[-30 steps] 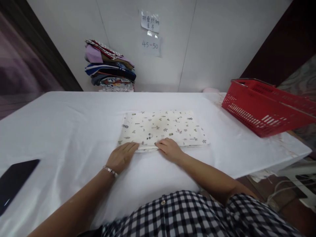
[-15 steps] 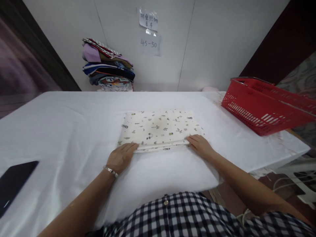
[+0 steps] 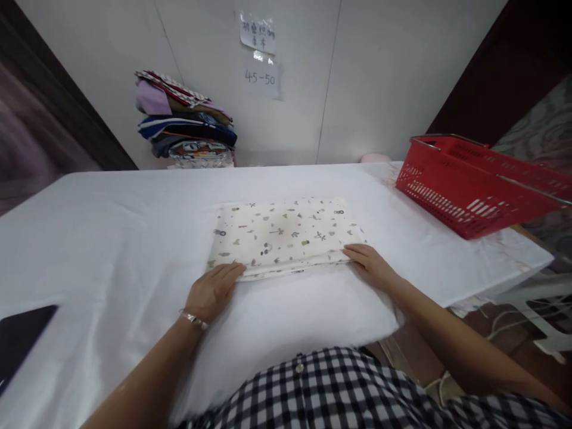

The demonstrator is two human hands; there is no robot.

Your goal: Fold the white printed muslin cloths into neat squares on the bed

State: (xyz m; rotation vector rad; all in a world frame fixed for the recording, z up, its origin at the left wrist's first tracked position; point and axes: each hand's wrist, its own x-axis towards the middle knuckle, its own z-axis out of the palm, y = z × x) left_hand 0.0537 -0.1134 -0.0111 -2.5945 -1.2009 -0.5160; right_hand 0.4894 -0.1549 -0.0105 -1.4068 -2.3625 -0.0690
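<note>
A cream cloth (image 3: 286,229) printed with small palm trees and other little motifs lies folded into a flat rectangle on the white-covered table. Layered folds run along its near edge. My left hand (image 3: 217,291), with a silver bracelet at the wrist, rests on the near left corner, its fingers stretched over the cloth. At the near right corner, my right hand (image 3: 369,265) lies with fingers extended flat on the folded edge. Both thumbs are mostly hidden. Neither hand shows a closed grip.
A red plastic basket (image 3: 473,185) with metal handles stands at the table's right. Behind the far edge, folded clothes (image 3: 187,122) are piled against the wall under paper signs (image 3: 261,77). A dark flat object (image 3: 24,339) lies at the left. The white table cover (image 3: 120,238) is wrinkled.
My right hand has slid slightly right along the cloth's near edge. The left hand stays at its corner. The view has shifted a little; the cloth keeps its folded shape.
</note>
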